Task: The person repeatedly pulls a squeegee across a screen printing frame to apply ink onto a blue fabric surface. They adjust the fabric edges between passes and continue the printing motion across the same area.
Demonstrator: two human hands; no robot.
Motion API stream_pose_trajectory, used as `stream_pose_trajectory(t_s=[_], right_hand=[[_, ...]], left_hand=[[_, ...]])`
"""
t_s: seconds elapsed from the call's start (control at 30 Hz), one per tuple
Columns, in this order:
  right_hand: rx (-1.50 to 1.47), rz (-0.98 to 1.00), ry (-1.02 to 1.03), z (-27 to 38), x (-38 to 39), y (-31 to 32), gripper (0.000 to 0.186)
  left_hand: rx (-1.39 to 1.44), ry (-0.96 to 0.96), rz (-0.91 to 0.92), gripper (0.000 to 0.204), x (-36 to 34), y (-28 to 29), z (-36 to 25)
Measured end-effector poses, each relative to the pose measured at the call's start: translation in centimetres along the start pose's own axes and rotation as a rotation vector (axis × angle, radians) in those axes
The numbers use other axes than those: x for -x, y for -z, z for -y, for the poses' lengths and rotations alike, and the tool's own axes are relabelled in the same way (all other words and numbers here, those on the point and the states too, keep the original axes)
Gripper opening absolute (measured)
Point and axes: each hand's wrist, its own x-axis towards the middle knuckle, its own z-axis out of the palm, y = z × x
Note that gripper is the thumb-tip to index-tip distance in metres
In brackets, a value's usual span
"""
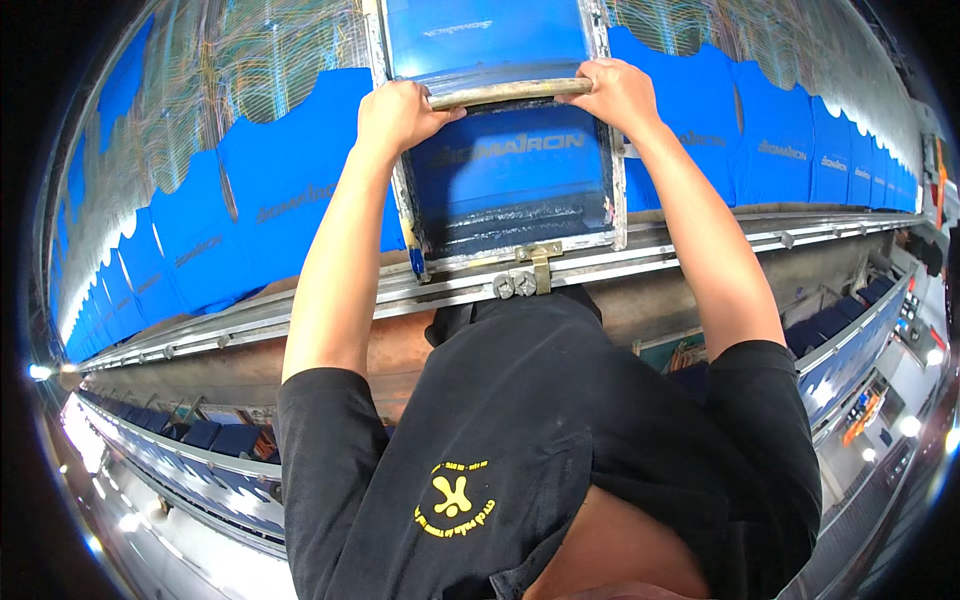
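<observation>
With arms stretched forward, both my hands are closed on a long bar, the pale wooden handle of a squeegee (508, 94). My left hand (398, 118) wraps its left end, thumb along the near side. My right hand (620, 96) grips its right end. The squeegee lies across a screen printing frame (616, 195) with worn, pale edges. Dark ink streaks the near part of the mesh, and blue shows through it. The squeegee's blade is mostly hidden below the handle. A metal bracket (541, 264) with bolts sits at the frame's near edge.
Blue fabric panels (290, 185) with dark print lie in a row along the long table, to both sides. Beyond them spreads a surface with multicoloured thin lines (280, 70). A metal rail (700, 246) runs along the near edge. Another long table (200, 470) stands behind me.
</observation>
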Motion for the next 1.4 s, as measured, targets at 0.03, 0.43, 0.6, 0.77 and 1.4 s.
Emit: stream_pose_trajectory(t_s=[0.03, 0.43, 0.6, 0.77, 1.4], right_hand=[[0.012, -0.006, 0.002, 0.0, -0.4, -0.6, 0.049], [0.054, -0.004, -0.029, 1.1, 2.4, -2.4, 0.04], [-0.026, 0.037, -0.018, 3.2, 12.5, -2.4, 0.032], [-0.057, 0.108, 0.028, 5.0, 19.4, -0.8, 0.038], [-0.875, -0.421, -0.725, -0.1, 5.3, -3.3, 0.039]], left_hand=[[-0.03, 0.007, 0.003, 0.066, -0.4, 0.0, -0.2], [-0.041, 0.075, 0.023, 0.066, 2.4, -2.0, -1.3], [-0.035, 0.049, 0.004, 0.062, 11.0, -5.5, -3.5], [-0.048, 0.009, 0.0, 0.059, 18.1, -8.0, -4.7], [0.138, -0.035, -0.138, 0.06, 24.0, -8.1, -1.0]])
